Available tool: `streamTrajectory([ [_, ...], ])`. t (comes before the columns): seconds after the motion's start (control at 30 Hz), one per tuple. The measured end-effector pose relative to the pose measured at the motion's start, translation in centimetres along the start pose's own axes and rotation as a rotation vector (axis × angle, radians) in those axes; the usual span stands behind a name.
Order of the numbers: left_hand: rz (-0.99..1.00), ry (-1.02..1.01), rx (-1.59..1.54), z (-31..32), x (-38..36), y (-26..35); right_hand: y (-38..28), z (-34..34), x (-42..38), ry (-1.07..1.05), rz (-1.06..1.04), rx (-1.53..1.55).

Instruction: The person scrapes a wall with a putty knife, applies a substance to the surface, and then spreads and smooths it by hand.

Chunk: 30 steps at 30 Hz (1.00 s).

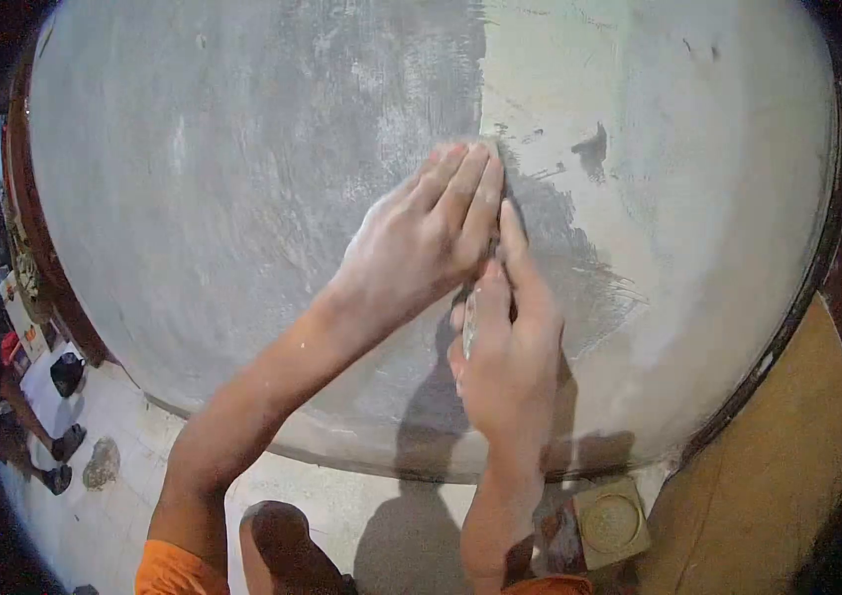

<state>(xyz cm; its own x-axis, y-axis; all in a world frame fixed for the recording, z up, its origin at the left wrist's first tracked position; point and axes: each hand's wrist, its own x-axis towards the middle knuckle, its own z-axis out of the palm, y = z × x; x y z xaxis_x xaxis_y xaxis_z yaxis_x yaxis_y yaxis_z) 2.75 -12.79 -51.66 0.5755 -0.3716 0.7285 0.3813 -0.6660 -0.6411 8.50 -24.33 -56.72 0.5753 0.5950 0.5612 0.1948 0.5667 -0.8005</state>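
My right hand [512, 362] is closed around the pale, smeared handle [471, 315] of what looks like a putty knife, with its index finger stretched up along the tool. My left hand [431, 218] lies flat over the front of the tool, fingers straight and together, and covers most of the blade. A whitish edge shows just past the left fingertips. Under both hands is a wall [213, 198], coated grey on the left and at the centre. To the right its surface is pale cream, with a ragged edge of grey coating and a few dark smears [591, 152].
A square pale container with a round opening [611, 523] sits on the floor below the wall at right. Brown flooring [778, 436] spreads at the right. At far left are a person's legs in dark shoes [66, 443], a black bag [67, 374] and a grey lump [102, 464].
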Motion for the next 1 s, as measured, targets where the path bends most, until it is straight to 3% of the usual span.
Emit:
streamTrajectory([
  [0.27, 0.032, -0.096, -0.003, 0.6, -1.1, 0.6, 1.2, -0.4, -0.7, 0.042, 0.000, -0.003],
  [0.4, 0.119, -0.060, 0.092, 0.8, 0.0, -0.1, 2.1, -0.5, 0.5, 0.026, -0.072, -0.191],
  [0.43, 0.104, -0.028, 0.078, 0.9, 0.7, -0.7, 2.2, -0.4, 1.6, 0.063, -0.190, -0.220],
  [0.57, 0.008, -0.040, 0.010, 0.2, 2.4, -0.6, 0.0, -1.2, 2.0, -0.006, -0.100, 0.030],
  [0.7, 0.117, -0.156, 0.099, -0.1, 0.0, 0.7, 0.6, -1.6, -0.4, -0.019, -0.026, -0.063],
  [0.8, 0.151, -0.132, 0.082, 0.5, -1.7, 1.1, 1.4, -1.4, -1.4, -0.018, 0.020, -0.133],
  [0.93, 0.195, -0.101, 0.207, 1.3, 0.1, -0.7, 1.2, -0.9, 0.8, -0.006, -0.089, -0.155],
  [1.0, 0.150, -0.026, 0.127, 1.0, 2.4, -1.8, 0.3, -0.8, 2.5, 0.016, -0.160, -0.129],
])
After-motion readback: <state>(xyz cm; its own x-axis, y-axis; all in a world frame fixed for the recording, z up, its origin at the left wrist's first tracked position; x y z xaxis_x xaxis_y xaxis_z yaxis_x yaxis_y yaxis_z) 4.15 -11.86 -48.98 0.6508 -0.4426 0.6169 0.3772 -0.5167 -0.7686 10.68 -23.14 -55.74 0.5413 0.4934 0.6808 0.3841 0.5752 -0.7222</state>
